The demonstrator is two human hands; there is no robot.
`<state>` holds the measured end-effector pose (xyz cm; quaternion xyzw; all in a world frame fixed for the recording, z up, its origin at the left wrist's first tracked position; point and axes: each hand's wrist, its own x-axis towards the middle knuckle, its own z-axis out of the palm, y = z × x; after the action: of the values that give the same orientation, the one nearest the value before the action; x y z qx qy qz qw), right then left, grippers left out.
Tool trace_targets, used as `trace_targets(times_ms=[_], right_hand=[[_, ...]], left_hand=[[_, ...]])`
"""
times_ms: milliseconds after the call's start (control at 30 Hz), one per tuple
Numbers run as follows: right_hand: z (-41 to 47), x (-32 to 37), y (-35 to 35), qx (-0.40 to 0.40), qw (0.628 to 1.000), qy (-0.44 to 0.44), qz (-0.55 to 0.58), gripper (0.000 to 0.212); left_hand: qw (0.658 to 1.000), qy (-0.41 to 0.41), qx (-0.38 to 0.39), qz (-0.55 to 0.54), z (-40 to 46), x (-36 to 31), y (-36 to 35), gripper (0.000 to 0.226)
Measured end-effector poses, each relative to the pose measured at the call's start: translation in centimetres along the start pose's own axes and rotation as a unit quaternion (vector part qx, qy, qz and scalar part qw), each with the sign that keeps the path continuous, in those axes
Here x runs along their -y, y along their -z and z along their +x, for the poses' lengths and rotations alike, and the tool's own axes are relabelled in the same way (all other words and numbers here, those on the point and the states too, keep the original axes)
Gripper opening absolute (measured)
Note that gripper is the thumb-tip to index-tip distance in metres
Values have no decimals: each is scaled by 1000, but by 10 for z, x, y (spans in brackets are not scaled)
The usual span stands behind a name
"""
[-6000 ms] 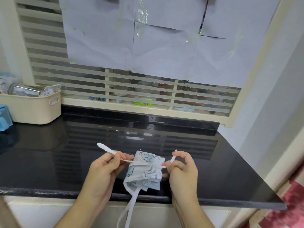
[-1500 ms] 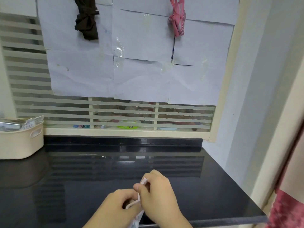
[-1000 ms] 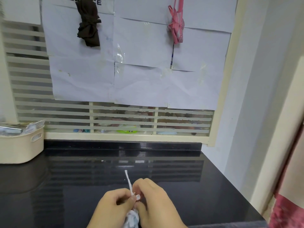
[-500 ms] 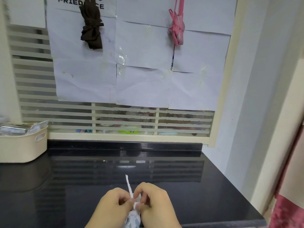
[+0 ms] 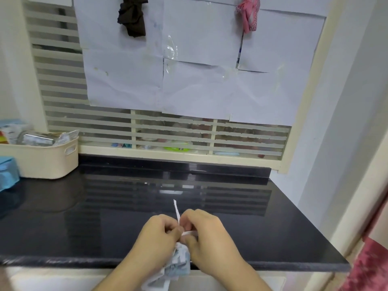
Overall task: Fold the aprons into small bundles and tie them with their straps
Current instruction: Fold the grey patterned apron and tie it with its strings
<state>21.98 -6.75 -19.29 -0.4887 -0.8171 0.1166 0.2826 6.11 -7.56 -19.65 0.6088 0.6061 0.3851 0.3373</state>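
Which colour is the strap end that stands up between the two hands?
White strap end, head view.

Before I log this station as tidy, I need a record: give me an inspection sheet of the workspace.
Surface: glossy black countertop, reflecting the window slats.
Job's things: printed apron bundle held at the front edge; white strap end sticks up between the hands.
Clutter: cream basket of packets at back left; blue item beside it.
Grippers: left hand and right hand both pinch the strap at the bundle's top.
Cables: nothing seen.
Surroundings: slatted window papered with white sheets; dark tied bundle and pink tied bundle hang above.
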Motion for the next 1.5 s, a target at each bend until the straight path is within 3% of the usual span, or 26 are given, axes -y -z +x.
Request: trace_targets(times_ms=[233,367,533,767,1067,1233,1333,1433,1500], right_hand=[[4,2,-1,-11,992,58,-110,19],[1,0,-8,-22,990,59,-123,16],[1,0,-9,-12,992,53,-117,18],[9,5,3,12,990,-112,84,18],[8,6,9,86,914,-210,336,29],[7,5,5,84,898,-224,369,33],[7,4,5,73,893,-236,376,34],[8,4,8,57,886,-251,386,39],[8,7,8,50,878,-260,399,37]], left_hand=[[997,21,69,-13,-4,-9,12,16],[996,26,8,86,-10,-17,13,7],[987,-2,-33,160,-12,-22,15,12],[963,-94,-90,236,-11,-3,4,20],[956,-165,-45,240,1,8,8,23],[973,-108,-27,201,7,5,14,16],[980,-65,-69,174,14,0,21,18],[980,-83,-134,122,8,-4,19,25],[974,-139,-143,105,-1,-3,15,33]])
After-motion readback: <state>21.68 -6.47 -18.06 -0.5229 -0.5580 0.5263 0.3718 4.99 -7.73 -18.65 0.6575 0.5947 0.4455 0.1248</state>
